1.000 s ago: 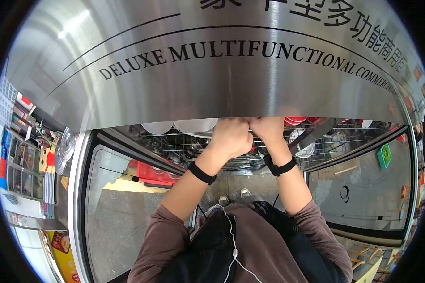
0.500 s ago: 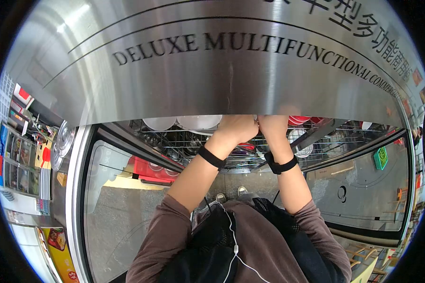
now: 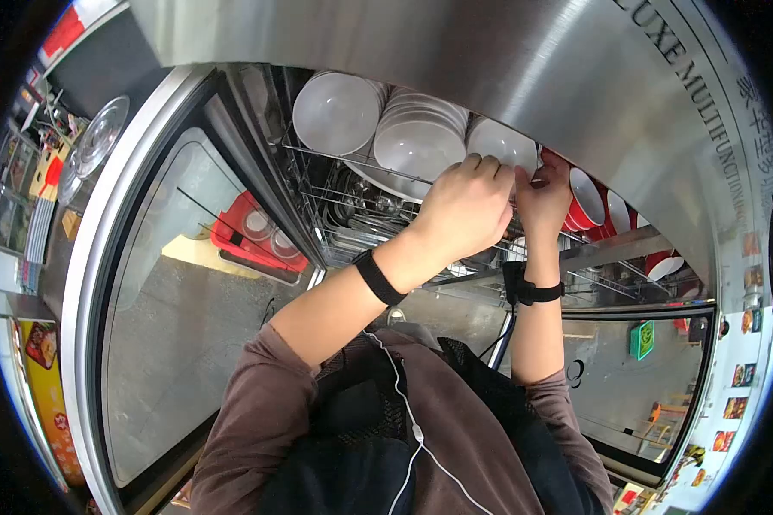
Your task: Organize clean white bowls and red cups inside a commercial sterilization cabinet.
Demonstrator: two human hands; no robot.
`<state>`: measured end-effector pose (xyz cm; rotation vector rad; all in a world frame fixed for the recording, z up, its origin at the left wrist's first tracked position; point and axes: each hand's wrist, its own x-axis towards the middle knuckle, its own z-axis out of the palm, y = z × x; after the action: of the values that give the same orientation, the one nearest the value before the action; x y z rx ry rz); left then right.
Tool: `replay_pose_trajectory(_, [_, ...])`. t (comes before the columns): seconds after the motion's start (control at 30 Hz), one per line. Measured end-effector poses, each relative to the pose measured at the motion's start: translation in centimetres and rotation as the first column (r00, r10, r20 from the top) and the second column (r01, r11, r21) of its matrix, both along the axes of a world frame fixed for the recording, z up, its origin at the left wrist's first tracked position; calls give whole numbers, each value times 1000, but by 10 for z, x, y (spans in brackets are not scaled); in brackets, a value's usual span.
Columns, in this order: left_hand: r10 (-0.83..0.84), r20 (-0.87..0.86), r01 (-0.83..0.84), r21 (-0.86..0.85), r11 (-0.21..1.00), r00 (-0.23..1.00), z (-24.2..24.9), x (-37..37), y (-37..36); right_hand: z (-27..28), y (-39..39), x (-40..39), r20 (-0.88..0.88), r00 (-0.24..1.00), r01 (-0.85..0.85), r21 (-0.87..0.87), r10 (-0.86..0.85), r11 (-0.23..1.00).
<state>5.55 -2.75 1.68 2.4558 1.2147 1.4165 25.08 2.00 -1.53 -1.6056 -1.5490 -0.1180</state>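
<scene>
Inside the metal cabinet, my left hand [image 3: 464,206] has its fingers curled in front of the white bowls [image 3: 421,142]. What it holds, if anything, is hidden. My right hand [image 3: 544,196] is close beside it, fingers bent, at a white bowl [image 3: 500,144] and just left of the red bowls [image 3: 585,202]. Its grip is too small to make out. Another stack of white bowls [image 3: 337,113] sits to the left on the wire rack [image 3: 318,193]. Metal utensils [image 3: 361,215] lie on the level below.
Glass doors stand open at left [image 3: 167,283] and right [image 3: 636,369]. The steel cabinet front [image 3: 489,51] hangs over the hands. Through the left door a red tray [image 3: 253,236] is visible. A green basket [image 3: 642,340] shows at the right.
The view has turned and now reaches deeper into the cabinet, showing more of the bowls and both hands. The hands remain close together, now with their fingers visible.
</scene>
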Motion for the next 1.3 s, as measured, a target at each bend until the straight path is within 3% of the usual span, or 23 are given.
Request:
replay_pose_trajectory(0.03, [27,21,-27,12,1000,999,2,-1,1,-3,2,1,-10,1000,12,-16,-12,1000])
replay_pose_trajectory(0.13, [73,-66,-83,-164,983,995,2,0,0,-10,5,8,-11,1000,29,-45,-30,999])
replay_pose_trajectory(0.2, [19,-153,-51,-206,977,988,-6,1,1,-11,3,12,37,999,3,-41,-2,999])
replay_pose_trajectory(0.33, [-5,-280,-60,-223,973,960,-12,10,2,-12,0,2,24,999,36,167,-40,985])
replay_pose_trajectory(0.4, [-47,-341,-48,-264,963,939,-9,15,6,-8,-7,-5,31,991,123,178,-130,976])
replay_pose_trajectory(0.57, [-106,-443,-2,-237,971,890,-4,26,12,-16,-9,-5,-33,993,118,317,-114,941])
replay_pose_trajectory(0.67, [-128,-493,-7,-264,965,861,-5,36,19,-16,-10,-3,23,994,89,344,-103,935])
replay_pose_trajectory(0.8, [-325,-436,61,-519,853,839,8,44,28,-28,1,15,39,997,-71,382,61,922])
replay_pose_trajectory(0.87, [-388,-392,109,-572,813,834,10,42,33,-27,1,21,101,988,-140,298,115,944])
replay_pose_trajectory(1.0, [-263,-406,39,-484,874,875,4,45,27,-13,-1,27,235,950,-236,98,208,967])
replay_pose_trajectory(1.1, [-360,-328,115,-580,807,874,2,47,41,-10,2,22,66,979,-190,-53,194,980])
replay_pose_trajectory(1.2, [-317,-404,55,-541,840,858,-5,55,49,6,-8,15,106,979,-160,-118,173,980])
replay_pose_trajectory(1.3, [-352,-438,31,-591,806,827,0,58,53,0,-9,20,123,974,-191,-1,190,982])
